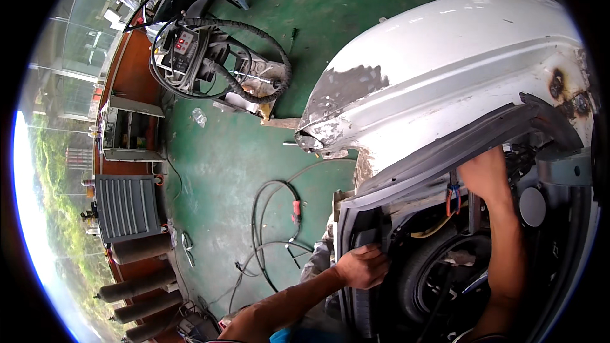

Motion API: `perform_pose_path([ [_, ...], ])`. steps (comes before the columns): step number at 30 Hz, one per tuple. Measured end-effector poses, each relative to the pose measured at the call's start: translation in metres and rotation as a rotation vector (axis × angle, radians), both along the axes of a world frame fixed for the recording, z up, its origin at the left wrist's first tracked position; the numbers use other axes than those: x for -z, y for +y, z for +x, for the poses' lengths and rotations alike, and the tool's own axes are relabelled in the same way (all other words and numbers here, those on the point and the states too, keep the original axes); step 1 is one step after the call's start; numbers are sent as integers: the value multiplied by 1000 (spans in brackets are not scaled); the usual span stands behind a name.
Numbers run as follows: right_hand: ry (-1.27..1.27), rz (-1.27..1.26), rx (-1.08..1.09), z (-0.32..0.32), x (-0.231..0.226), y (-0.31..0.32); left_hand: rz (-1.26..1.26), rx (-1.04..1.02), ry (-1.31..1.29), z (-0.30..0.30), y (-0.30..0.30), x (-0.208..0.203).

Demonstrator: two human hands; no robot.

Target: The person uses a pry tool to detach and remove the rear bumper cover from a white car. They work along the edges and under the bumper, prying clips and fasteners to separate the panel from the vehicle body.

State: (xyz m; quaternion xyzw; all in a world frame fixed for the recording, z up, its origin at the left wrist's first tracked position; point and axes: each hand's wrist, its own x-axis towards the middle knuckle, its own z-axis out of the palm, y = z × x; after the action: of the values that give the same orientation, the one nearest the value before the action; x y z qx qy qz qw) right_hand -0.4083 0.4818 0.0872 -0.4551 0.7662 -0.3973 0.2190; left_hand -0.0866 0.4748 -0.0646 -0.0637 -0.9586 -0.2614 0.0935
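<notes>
The seal (457,147) edges the opening of the white car body (445,57). The right hand (486,174) reaches beneath it; hidden fingers leave its grip untold. The left hand (365,267) curls at the trim (366,237), probably for support; whether its grip holds anything, I cannot tell. Pliers (453,200) hang beside the right hand, seemingly parked within reach, above the wheel (413,279).

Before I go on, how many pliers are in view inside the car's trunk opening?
1: the pliers with red and blue handles, just left of the right hand and above the spare wheel in the picture. Others may be hidden in shadow.
</notes>
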Motion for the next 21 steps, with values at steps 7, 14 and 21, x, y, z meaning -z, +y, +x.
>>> perform_pose_path([
  [7,-108,-33,-446,24,0,6,-13,-1,-59,1,-2,0],
  [14,6,-87,-62,7,10,3,22,2,-20,0,1,4],
  [21,-162,32,-435,28,-4,10,-11,-12,-28,5,1,-1],
])
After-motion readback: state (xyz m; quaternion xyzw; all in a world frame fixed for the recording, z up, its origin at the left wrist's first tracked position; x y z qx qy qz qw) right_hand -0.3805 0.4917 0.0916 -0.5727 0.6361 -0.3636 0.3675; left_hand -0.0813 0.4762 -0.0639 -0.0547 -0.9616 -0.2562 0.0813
